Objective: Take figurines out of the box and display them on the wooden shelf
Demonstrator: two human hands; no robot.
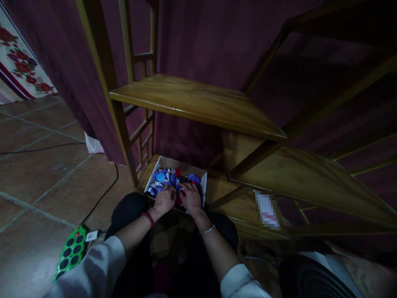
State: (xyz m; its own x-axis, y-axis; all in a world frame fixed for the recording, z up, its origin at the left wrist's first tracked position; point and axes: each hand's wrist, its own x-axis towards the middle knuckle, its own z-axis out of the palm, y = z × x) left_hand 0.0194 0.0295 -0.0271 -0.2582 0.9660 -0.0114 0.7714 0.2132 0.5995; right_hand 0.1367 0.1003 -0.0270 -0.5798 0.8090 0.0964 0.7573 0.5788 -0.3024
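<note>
A shallow white box sits on the lowest wooden shelf, filled with small blue, white, red and dark pieces whose exact kind I cannot make out. My left hand, with a red bead bracelet on its wrist, reaches over the box's near edge; its fingers are curled in among the pieces, and what they hold is hidden. Beside it, my right hand lies palm down on the pieces with its fingers stretched out. A silver bangle circles that wrist.
Above the box juts a higher wooden shelf, and an upright post stands to its left. A pale packet lies on the shelf to the right. On the tiled floor at left are a green power strip and a black cable.
</note>
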